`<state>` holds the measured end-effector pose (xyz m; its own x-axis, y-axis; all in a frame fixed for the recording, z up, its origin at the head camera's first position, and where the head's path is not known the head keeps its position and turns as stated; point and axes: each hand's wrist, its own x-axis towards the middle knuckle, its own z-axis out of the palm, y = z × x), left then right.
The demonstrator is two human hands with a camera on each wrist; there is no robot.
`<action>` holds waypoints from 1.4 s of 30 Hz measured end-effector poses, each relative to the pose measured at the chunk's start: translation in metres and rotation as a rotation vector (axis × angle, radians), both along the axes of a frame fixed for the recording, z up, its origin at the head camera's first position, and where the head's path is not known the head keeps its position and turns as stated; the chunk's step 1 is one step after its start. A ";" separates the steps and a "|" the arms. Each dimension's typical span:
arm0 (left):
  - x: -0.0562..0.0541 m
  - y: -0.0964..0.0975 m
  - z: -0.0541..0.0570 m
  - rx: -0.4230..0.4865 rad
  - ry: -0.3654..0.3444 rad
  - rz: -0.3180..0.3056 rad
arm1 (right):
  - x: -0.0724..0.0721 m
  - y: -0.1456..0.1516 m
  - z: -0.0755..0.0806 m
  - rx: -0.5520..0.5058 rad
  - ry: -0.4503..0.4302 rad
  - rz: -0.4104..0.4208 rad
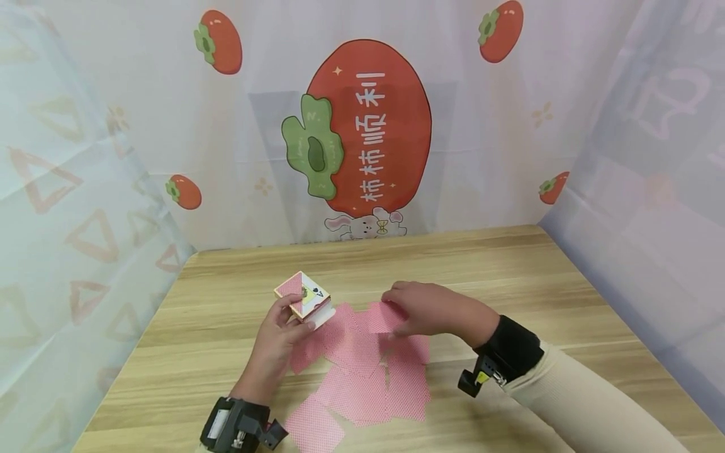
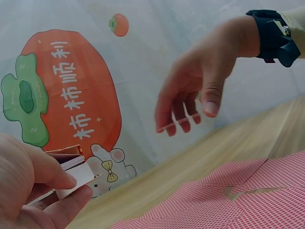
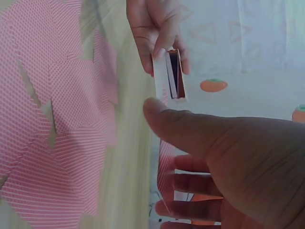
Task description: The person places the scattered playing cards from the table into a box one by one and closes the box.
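In the head view my left hand [image 1: 279, 335] grips a playing card box [image 1: 303, 296] with an ace of spades printed on its face. Its end flap hangs out on the side toward my other hand, and in the right wrist view the opened end of the box [image 3: 174, 76] shows what look like cards inside. My right hand [image 1: 429, 308] holds a playing card [image 1: 385, 318], red patterned back up, above the pile. The right wrist view catches that card [image 3: 165, 171] nearly edge-on between thumb and fingers. Loose playing cards [image 1: 357, 393] lie overlapping, backs up, below both hands.
The wooden table [image 1: 481, 264] runs back to a hanging cloth [image 1: 487, 157] printed with persimmons, and cloth also hangs on both sides. One card [image 1: 314, 425] lies at the pile's near left edge. Each wrist wears a black strap with a camera.
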<state>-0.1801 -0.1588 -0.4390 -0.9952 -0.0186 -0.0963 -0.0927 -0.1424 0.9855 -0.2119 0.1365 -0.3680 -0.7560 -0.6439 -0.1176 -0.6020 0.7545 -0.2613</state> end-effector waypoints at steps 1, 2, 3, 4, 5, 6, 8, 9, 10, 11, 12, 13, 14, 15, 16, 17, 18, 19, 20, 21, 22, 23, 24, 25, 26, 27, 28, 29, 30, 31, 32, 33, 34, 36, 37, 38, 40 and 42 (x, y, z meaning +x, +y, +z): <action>0.000 0.001 0.000 -0.001 0.004 0.000 | -0.001 -0.003 0.002 0.001 0.016 0.008; 0.000 0.001 0.000 -0.001 0.009 -0.003 | -0.002 -0.006 0.004 0.002 0.028 0.018; -0.001 0.002 -0.001 0.005 0.014 -0.003 | -0.002 -0.009 0.006 -0.001 0.042 0.034; -0.001 0.003 -0.001 0.008 0.017 -0.002 | -0.003 -0.013 0.007 -0.002 0.057 0.050; -0.001 0.004 -0.001 0.013 0.021 -0.002 | -0.003 -0.016 0.009 -0.006 0.070 0.067; -0.001 0.005 -0.002 0.015 0.024 -0.002 | -0.003 -0.019 0.010 -0.014 0.079 0.083; -0.001 0.006 -0.002 0.016 0.019 -0.004 | -0.003 -0.025 0.011 -0.027 0.092 0.110; 0.000 0.006 -0.002 0.017 0.016 -0.002 | -0.003 -0.028 0.011 -0.035 0.095 0.122; 0.000 0.006 -0.002 0.015 0.015 -0.003 | -0.002 -0.031 0.011 -0.038 0.097 0.129; 0.000 0.007 -0.003 0.018 0.015 -0.002 | -0.002 -0.034 0.011 -0.044 0.097 0.135; 0.001 0.007 -0.003 0.018 0.016 -0.005 | -0.002 -0.036 0.010 -0.047 0.098 0.137; 0.001 0.008 -0.003 0.023 0.018 -0.006 | -0.001 -0.038 0.010 -0.047 0.099 0.137; 0.001 0.008 -0.004 0.024 0.022 -0.009 | -0.001 -0.040 0.009 -0.044 0.103 0.136; 0.001 0.009 -0.004 0.029 0.024 -0.010 | -0.001 -0.042 0.009 -0.044 0.103 0.133; 0.002 0.009 -0.003 0.028 0.027 -0.014 | -0.001 -0.043 0.008 -0.041 0.105 0.127; 0.002 0.010 -0.003 0.031 0.027 -0.015 | -0.001 -0.044 0.007 -0.042 0.107 0.123; 0.003 0.011 -0.003 0.026 0.028 -0.018 | -0.001 -0.045 0.007 -0.040 0.108 0.118; 0.003 0.011 -0.002 0.030 0.029 -0.017 | -0.001 -0.045 0.006 -0.041 0.109 0.115; 0.004 0.012 -0.002 0.032 0.028 -0.016 | 0.000 -0.046 0.005 -0.045 0.109 0.112; 0.004 0.013 -0.002 0.035 0.029 -0.013 | 0.000 -0.047 0.005 -0.052 0.109 0.111; 0.004 0.013 -0.001 0.034 0.031 -0.014 | -0.001 -0.047 0.004 -0.059 0.111 0.111; 0.004 0.014 -0.001 0.040 0.032 -0.012 | -0.001 -0.047 0.003 -0.067 0.112 0.110; 0.004 0.014 -0.001 0.044 0.036 -0.012 | 0.000 -0.048 0.003 -0.074 0.115 0.108; 0.004 0.015 -0.001 0.052 0.038 -0.010 | 0.000 -0.048 0.002 -0.084 0.121 0.107; 0.004 0.015 -0.001 0.058 0.038 -0.010 | 0.000 -0.049 0.002 -0.093 0.129 0.106; 0.004 0.016 -0.001 0.061 0.041 -0.010 | 0.000 -0.049 0.001 -0.102 0.137 0.104; 0.005 0.016 0.000 0.067 0.042 -0.011 | 0.000 -0.050 0.000 -0.110 0.143 0.100; 0.005 0.017 0.000 0.073 0.046 -0.015 | 0.001 -0.051 0.000 -0.114 0.150 0.095; 0.005 0.017 0.000 0.078 0.050 -0.017 | 0.001 -0.052 -0.001 -0.117 0.155 0.089; 0.006 0.018 -0.001 0.084 0.053 -0.018 | 0.002 -0.053 -0.001 -0.122 0.159 0.082; 0.006 0.018 -0.001 0.087 0.060 -0.021 | 0.002 -0.055 -0.002 -0.122 0.162 0.074; 0.007 0.019 -0.001 0.090 0.066 -0.026 | 0.003 -0.056 -0.002 -0.121 0.164 0.063; 0.007 0.019 -0.001 0.093 0.070 -0.032 | 0.004 -0.057 -0.002 -0.120 0.166 0.053; 0.008 0.020 -0.002 0.089 0.085 -0.041 | 0.005 -0.060 -0.002 -0.117 0.173 0.033; 0.008 0.020 -0.002 0.088 0.093 -0.046 | 0.006 -0.061 -0.003 -0.119 0.177 0.024; 0.009 0.020 -0.002 0.086 0.102 -0.053 | 0.006 -0.062 -0.003 -0.120 0.181 0.016; 0.010 0.021 -0.001 0.086 0.112 -0.062 | 0.007 -0.064 -0.004 -0.123 0.197 0.006; 0.010 0.022 -0.001 0.087 0.118 -0.063 | 0.008 -0.066 -0.005 -0.125 0.214 -0.005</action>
<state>-0.1700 -0.1371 -0.4403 -0.9986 0.0477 0.0224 0.0110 -0.2257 0.9741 -0.2043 0.0707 -0.3727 -0.7584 -0.6394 0.1263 -0.6500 0.7275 -0.2196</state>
